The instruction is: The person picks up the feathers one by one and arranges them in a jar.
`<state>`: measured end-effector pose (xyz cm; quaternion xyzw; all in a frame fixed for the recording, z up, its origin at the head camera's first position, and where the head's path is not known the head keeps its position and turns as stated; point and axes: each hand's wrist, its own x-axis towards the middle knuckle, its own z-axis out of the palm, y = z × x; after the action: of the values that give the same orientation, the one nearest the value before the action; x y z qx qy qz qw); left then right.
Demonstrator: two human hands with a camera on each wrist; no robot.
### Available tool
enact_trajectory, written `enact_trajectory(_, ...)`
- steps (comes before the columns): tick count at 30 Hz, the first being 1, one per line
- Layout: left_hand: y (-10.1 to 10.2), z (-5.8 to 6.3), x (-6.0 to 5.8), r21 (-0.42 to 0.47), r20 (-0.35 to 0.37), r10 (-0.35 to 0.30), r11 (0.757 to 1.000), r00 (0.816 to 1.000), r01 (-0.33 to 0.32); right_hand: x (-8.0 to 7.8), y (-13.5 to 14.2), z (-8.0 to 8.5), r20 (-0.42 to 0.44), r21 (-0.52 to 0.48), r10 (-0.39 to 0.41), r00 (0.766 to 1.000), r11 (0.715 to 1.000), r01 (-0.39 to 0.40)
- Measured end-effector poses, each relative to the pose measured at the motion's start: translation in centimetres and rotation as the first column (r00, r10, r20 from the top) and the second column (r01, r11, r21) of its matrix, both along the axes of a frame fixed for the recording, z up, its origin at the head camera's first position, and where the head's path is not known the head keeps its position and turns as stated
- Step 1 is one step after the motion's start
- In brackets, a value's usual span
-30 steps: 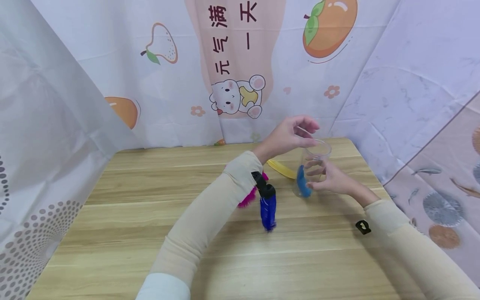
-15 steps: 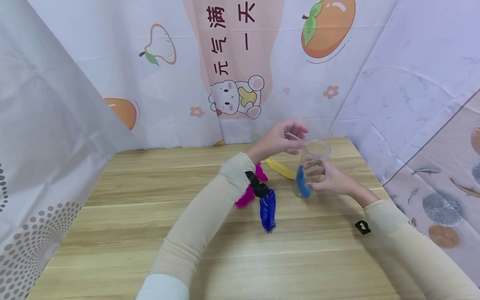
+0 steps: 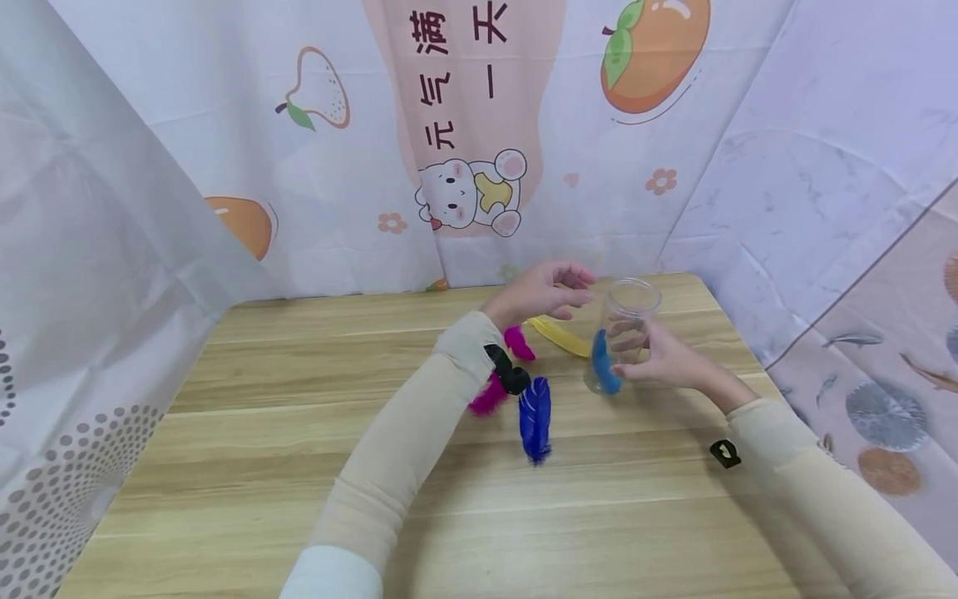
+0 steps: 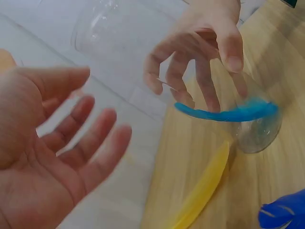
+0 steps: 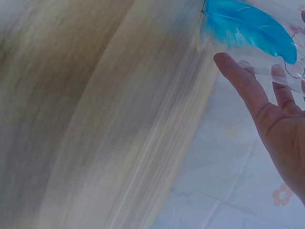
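head view: yellow feather (image 3: 561, 337) lies below left hand (image 3: 542, 291), the nearer one.
long axis slants toward the jar (image 3: 634, 311); left fingers spread, empty; right hand (image 3: 664, 359) grips jar.

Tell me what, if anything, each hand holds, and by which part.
The right hand holds the clear container around the middle of its side, fingers and thumb on opposite sides. The left hand holds nothing.

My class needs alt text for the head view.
A right hand holds a clear jar containing a light blue feather, the empty left hand nearby. A yellow feather, dark blue feather and some pink feather lie on the table.
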<state>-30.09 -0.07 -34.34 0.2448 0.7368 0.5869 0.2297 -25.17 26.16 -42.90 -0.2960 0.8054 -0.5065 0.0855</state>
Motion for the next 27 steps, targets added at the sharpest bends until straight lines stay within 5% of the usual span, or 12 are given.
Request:
enact_trajectory(5, -0.4, -1.3, -0.2, -0.069, 0.021, 0.144, 0.987, 0.989, -0.142, 0.1, -0.1, 0.1, 0.012, 0.017, -0.01, 1.0, 1.0, 0.009)
enact_trajectory(13, -0.9, -4.1, -0.8, -0.275, -0.156, 0.292, 0.905, 0.944, -0.326, 0.0, 0.0, 0.1, 0.027, 0.013, -0.011, 1.0, 1.0, 0.01)
enact_trajectory(19, -0.9, -7.1, -1.6, -0.425, -0.291, 0.252, 0.83, 0.923, -0.361, -0.1, 0.1, 0.1, 0.023, 0.017, -0.011, 1.0, 1.0, 0.01)
enact_trajectory(27, -0.9, -8.8, -1.6, -0.554, -0.425, 0.141, 0.741, 0.894, -0.38, 0.1, 0.0, 0.0, -0.004, 0.033, -0.009, 1.0, 0.999, 0.01)
